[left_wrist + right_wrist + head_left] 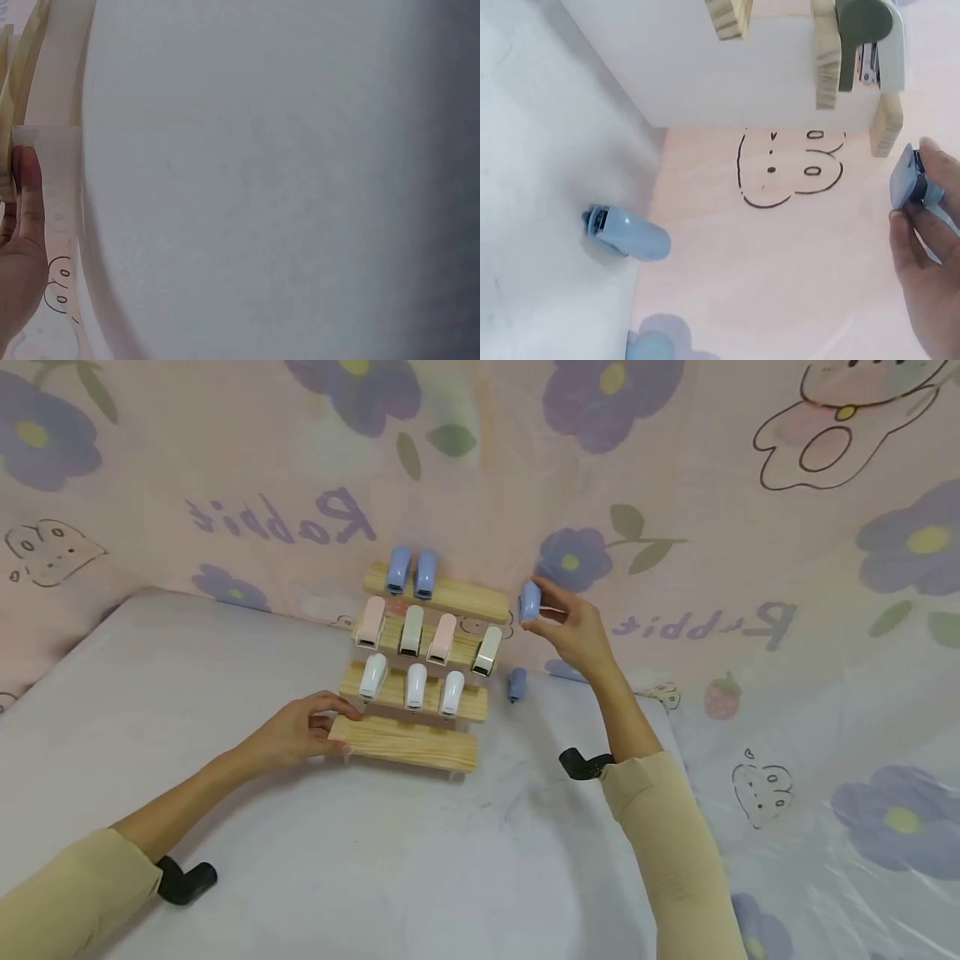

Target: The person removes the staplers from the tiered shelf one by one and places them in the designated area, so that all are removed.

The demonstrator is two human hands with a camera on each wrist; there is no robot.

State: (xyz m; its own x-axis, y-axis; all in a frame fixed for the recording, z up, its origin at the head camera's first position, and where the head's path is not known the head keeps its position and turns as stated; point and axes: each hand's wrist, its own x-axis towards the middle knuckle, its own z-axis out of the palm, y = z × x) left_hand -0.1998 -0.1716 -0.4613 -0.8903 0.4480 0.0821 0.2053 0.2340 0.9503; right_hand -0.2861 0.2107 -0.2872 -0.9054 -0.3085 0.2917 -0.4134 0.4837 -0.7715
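Blue is the stapler (529,602) which you pinch between the thumb and the fingers of your right hand (573,631). You hold it in the air, just beside the right end of the top board (472,598) of the wooden rack, and it appears apart from this board. Your left hand (296,732) grips the left end of the lowest board (405,744), with fingers at its back edge and the thumb near its front edge. On the top board, at its left part, you have two more blue staplers (412,572), one beside the other. On the second board stand, from left to right, a pink stapler (371,622), a grey-green one (412,630), again a pink one (442,638) and a pale grey one (488,650) near the right end. Three white staplers (415,686) occupy the third board (472,702). To the right of the rack, another blue stapler (517,684) rests on the white table (420,860); your right wrist view shows its metal mouth turned toward the table surface. Behind everything hangs a pink sheet (480,485), printed with purple flowers and the mirrored word "Rabbit". Your sleeves (678,852) are beige.
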